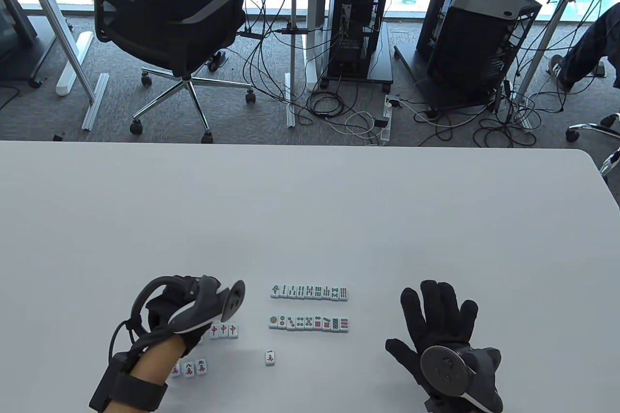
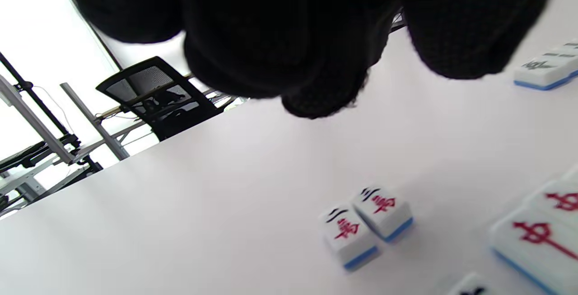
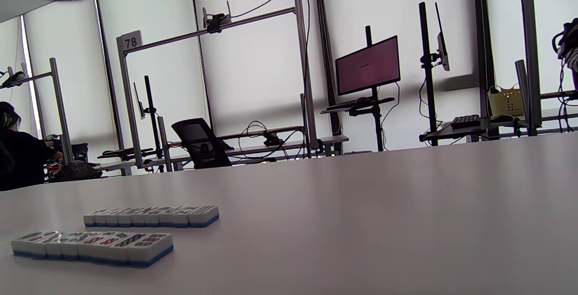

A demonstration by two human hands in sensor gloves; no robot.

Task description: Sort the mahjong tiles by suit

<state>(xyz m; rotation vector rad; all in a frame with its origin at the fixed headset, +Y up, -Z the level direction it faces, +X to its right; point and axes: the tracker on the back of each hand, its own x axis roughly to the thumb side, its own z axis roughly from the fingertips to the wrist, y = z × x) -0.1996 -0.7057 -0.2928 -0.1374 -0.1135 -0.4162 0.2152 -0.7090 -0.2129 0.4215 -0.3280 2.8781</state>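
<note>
Two sorted rows lie mid-table: bamboo tiles [image 1: 310, 292] behind, dot tiles [image 1: 309, 323] in front; both rows [image 3: 151, 216] [image 3: 92, 245] also show in the right wrist view. A single character tile [image 1: 270, 358] lies alone. My left hand [image 1: 193, 311] hovers over the red dragon tiles [image 1: 223, 330] [image 2: 539, 234], its fingers [image 2: 289, 51] loosely curled with no tile between them. Beneath them sit two character tiles [image 2: 365, 222]. More character tiles [image 1: 193, 367] lie by my left wrist. My right hand [image 1: 436, 321] rests flat with fingers spread, right of the rows, holding nothing.
The white table [image 1: 310, 209] stretches bare behind the tiles to its far edge. Beyond it stand an office chair [image 1: 164, 25], computer towers [image 1: 356, 25] and floor cables. A person's leg [image 1: 588, 50] shows at the far right.
</note>
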